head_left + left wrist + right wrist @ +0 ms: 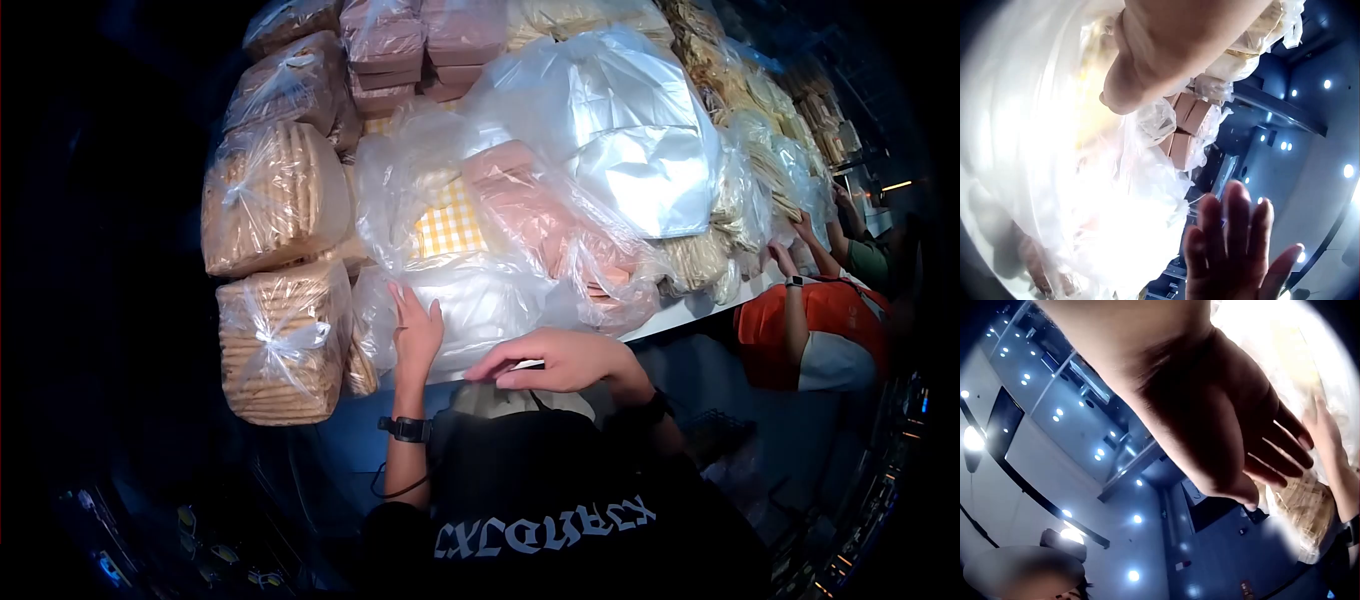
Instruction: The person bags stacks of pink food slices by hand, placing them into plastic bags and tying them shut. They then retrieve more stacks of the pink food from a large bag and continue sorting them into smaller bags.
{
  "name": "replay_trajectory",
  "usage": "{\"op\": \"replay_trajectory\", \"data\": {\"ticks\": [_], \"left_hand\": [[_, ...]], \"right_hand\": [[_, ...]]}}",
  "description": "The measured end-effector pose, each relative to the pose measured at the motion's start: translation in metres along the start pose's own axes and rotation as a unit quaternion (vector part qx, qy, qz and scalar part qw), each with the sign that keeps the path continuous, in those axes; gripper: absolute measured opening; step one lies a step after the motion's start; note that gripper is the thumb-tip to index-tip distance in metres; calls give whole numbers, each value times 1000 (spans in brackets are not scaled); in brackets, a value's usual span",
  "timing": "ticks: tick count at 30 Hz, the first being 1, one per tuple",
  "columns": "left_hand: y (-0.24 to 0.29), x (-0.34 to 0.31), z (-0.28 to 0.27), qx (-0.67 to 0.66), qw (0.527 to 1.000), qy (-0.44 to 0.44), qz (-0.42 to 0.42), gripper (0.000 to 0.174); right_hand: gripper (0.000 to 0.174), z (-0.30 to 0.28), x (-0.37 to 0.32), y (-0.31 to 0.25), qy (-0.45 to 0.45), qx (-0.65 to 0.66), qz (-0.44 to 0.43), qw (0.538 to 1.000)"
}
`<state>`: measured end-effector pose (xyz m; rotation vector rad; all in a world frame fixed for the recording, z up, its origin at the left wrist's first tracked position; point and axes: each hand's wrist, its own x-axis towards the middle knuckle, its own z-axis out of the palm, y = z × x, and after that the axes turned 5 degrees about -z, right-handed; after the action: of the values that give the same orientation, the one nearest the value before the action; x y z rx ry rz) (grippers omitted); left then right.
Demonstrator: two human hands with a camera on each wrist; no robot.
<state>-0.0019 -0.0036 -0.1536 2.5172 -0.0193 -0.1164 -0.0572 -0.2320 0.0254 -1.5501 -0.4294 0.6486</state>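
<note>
My left hand reaches over the front of a clear plastic bag, its fingers extended at the plastic. Inside or under the plastic shows a yellow-and-white checked packet. To its right lies a pink stack in clear plastic. My right hand is held in front of the table edge, palm turned inward and holding nothing. In the right wrist view its fingers are loosely extended and spread. The left wrist view shows the right palm raised beside the glaring plastic.
Bagged stacks of tan flat sheets stand at the left, pink bagged blocks behind. A large silvery-white bag bulges at the back right. Further right a person in a red garment works at the same white table.
</note>
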Motion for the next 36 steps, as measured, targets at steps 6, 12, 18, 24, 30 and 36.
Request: {"op": "replay_trajectory", "data": {"ticks": [6,12,18,24,30,36], "left_hand": [[105,-14,-59,-67,994,-88,25,17],[183,29,19,-91,964,-97,232,34],[208,47,124,68,949,-201,232,44],[203,69,93,-105,879,-429,181,25],[203,56,59,-223,856,-455,105,41],[212,1,86,95,938,-199,268,80]], "right_hand": [[20,-68,-110,118,588,-267,104,756],[16,-73,-121,131,456,-315,153,818],[21,-63,-139,130,398,-369,156,825],[31,-57,-169,123,421,-340,36,840],[34,-60,-198,113,392,-187,5,901],[36,-73,-191,90,420,-193,33,886]]}}
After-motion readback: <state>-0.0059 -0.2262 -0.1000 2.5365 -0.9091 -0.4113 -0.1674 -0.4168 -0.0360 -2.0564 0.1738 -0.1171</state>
